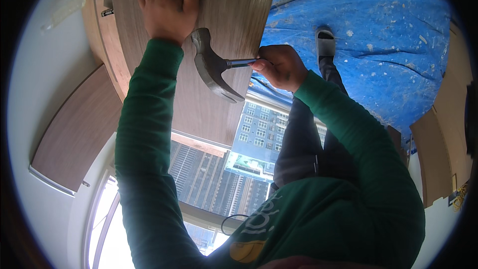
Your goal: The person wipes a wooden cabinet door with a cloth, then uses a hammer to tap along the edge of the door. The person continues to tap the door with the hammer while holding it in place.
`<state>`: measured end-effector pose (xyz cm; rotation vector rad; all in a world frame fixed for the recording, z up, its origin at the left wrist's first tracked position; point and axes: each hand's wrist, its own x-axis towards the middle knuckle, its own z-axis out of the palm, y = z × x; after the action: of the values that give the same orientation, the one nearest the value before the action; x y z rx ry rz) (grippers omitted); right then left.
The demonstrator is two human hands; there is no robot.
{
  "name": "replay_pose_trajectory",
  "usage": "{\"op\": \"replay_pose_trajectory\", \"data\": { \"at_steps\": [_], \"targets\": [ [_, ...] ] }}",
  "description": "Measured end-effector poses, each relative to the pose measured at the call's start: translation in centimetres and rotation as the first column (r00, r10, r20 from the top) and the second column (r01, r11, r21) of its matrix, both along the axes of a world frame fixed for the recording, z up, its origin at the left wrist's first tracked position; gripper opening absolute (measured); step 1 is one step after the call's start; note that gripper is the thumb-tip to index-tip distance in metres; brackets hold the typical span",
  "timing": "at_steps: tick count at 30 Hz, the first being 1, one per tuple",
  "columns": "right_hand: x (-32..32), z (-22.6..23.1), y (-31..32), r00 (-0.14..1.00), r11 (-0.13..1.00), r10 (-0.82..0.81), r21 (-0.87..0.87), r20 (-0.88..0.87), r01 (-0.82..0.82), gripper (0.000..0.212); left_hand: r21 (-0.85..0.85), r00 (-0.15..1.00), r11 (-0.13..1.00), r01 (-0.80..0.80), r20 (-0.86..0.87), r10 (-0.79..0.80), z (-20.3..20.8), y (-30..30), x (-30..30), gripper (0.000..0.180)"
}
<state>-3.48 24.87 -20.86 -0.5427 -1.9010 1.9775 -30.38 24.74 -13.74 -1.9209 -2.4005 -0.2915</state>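
A claw hammer (211,65) with a dark metal head is gripped by its handle in my right hand (281,67). Its head hangs over the brown wood-grain panel (214,112), striking face toward the far side and claw toward me; whether it touches the panel I cannot tell. My left hand (169,7) lies flat on the same panel, farther away and to the left of the hammer, fingers stretched out. Green sleeves cover both my arms.
Blue sheeting (378,65), wrinkled and flecked with white, covers the floor at the right; my shoe (325,45) stands on it. A window (254,129) shows tall buildings below. Another wood-grain panel (79,129) is by the left wall, and brown boards (433,154) stand at the right.
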Motion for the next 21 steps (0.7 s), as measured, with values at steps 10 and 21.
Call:
{"op": "replay_pose_trajectory", "data": {
  "at_steps": [10,21],
  "targets": [
    [2.0,-1.1,-1.5,0.998,0.996,0.029,0.087,0.053,-0.033,0.046,-0.022,1.000,0.999,-0.024,-0.007,0.023,0.3,0.0,0.1,0.057],
    [0.1,-1.6,0.5,0.997,0.997,-0.078,0.028,-0.024,0.079,0.055,-0.031,0.999,0.999,-0.032,0.004,0.032,0.3,0.1,0.6,0.058]
  ]
}}
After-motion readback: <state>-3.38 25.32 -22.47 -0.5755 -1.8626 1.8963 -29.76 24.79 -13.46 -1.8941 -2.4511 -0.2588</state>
